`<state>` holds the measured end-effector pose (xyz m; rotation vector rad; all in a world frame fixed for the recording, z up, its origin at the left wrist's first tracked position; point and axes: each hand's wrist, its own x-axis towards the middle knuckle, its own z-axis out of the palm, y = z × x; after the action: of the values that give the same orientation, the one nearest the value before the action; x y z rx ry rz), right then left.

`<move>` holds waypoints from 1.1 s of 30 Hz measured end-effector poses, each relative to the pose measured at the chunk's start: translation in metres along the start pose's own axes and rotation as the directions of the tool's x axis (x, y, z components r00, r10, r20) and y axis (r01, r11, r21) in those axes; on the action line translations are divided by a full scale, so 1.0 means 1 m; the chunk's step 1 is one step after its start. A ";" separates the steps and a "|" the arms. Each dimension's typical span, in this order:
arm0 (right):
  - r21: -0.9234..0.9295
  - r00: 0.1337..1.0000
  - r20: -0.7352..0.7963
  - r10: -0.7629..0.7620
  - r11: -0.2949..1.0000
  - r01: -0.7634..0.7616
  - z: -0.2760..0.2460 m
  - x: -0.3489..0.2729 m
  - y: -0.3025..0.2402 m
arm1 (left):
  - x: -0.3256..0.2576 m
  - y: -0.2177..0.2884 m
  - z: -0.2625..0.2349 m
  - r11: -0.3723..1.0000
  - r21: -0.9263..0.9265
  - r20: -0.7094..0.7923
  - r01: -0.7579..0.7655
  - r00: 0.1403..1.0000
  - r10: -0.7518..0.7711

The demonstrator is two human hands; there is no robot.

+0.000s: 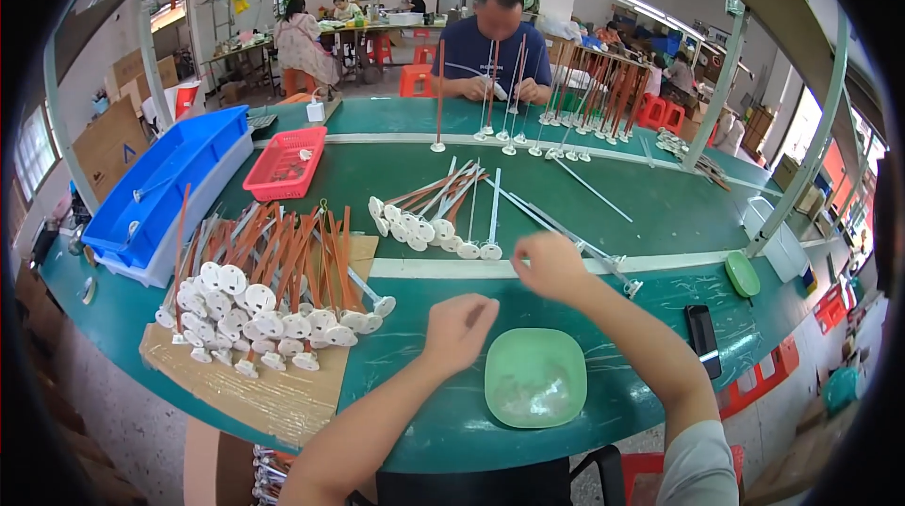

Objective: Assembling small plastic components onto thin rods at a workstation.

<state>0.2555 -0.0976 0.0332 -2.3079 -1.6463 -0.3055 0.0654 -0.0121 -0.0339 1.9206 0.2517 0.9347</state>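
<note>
My left hand [459, 329] rests loosely curled on the green table, just left of a pale green square bowl [534, 377], and holds nothing that I can see. My right hand [549, 266] hovers farther out, its fingers bent over the near end of thin grey rods with white round bases [603, 264]. A grip on a rod cannot be made out. A row of white-based rods [436, 223] lies just beyond both hands.
A pile of orange and grey rods with white bases [264, 299] sits on cardboard at the left. Behind it are a blue bin [165, 187] and red basket [285, 163]. A black phone [702, 340] and green lid [742, 273] lie right. A person [497, 44] works opposite.
</note>
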 end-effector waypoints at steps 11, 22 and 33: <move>0.133 0.819 0.220 0.530 0.815 -0.563 0.072 0.114 0.033 | -0.001 0.014 -0.004 0.998 -0.060 0.048 0.006 0.999 -0.003; 0.928 0.895 0.199 0.399 0.216 -0.303 -0.043 -0.028 -0.043 | -0.004 0.034 -0.009 0.776 -0.541 0.243 0.325 0.943 -0.226; 0.888 0.947 -0.190 0.260 0.456 0.053 -0.049 -0.095 -0.056 | -0.023 0.048 -0.009 0.755 -0.599 0.356 0.267 0.933 -0.047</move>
<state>0.1711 -0.1812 0.0534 -1.4130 -1.0620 0.2173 0.0335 -0.0431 -0.0035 1.3452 -0.0976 0.4808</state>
